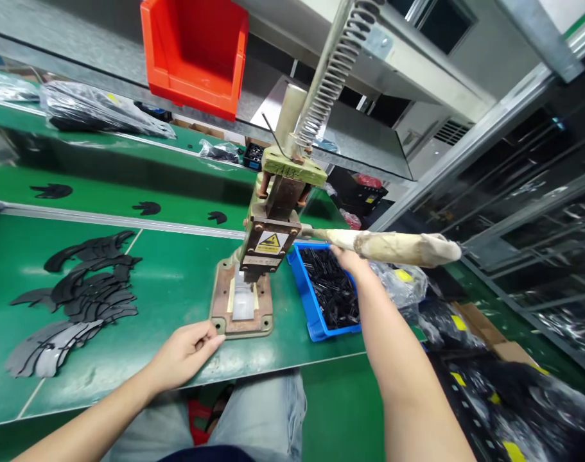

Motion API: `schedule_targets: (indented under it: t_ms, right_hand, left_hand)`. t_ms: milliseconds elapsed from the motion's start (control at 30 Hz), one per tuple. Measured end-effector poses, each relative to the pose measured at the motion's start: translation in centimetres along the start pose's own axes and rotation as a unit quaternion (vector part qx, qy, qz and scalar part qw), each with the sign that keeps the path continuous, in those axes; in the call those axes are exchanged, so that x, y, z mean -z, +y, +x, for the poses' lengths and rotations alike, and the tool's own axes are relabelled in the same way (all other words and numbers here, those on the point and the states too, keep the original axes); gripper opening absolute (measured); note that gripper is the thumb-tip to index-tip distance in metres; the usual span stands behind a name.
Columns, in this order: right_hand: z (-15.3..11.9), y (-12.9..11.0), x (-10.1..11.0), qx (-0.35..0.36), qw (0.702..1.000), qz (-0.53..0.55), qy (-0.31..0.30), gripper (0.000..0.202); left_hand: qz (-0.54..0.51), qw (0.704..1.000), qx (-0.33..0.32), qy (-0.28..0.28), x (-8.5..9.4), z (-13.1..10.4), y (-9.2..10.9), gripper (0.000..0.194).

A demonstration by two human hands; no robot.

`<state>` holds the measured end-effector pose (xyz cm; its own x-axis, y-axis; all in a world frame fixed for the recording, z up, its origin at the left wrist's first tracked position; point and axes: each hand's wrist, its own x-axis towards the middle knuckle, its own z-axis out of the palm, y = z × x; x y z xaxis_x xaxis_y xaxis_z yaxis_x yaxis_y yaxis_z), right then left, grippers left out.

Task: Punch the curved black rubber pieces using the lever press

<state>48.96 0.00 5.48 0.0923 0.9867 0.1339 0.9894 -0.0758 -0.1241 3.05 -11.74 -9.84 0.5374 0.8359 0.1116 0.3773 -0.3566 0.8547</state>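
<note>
My left hand (186,354) is resting loosely open at the press base (219,296)'s seven o'clock, maybe for steadying; my right hand (348,259), grip unclear, is reaching by the handy blue bin (306,296) at three.

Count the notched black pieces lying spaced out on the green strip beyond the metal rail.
3 in view: the left piece, the middle piece, and the right piece, nearest the lever press, which may hide others.
</note>
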Motion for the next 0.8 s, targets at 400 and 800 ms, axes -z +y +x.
schedule_targets:
  t_ms: [400, 800]
  right_hand:
    - [-8.4, -0.2, -3.9, -0.034, 0.991, -0.025, -0.129, 0.039]
    - [-10.4, -1.0, -1.6, -0.077, 0.984, 0.149, 0.058, 0.037]
  left_hand:
    - [0.006, 1.000, 0.007, 0.002, -0.4, -0.3, 0.2, 0.035]
    - [-0.029, 0.999, 0.021, 0.038, -0.2, -0.6, 0.3, 0.034]
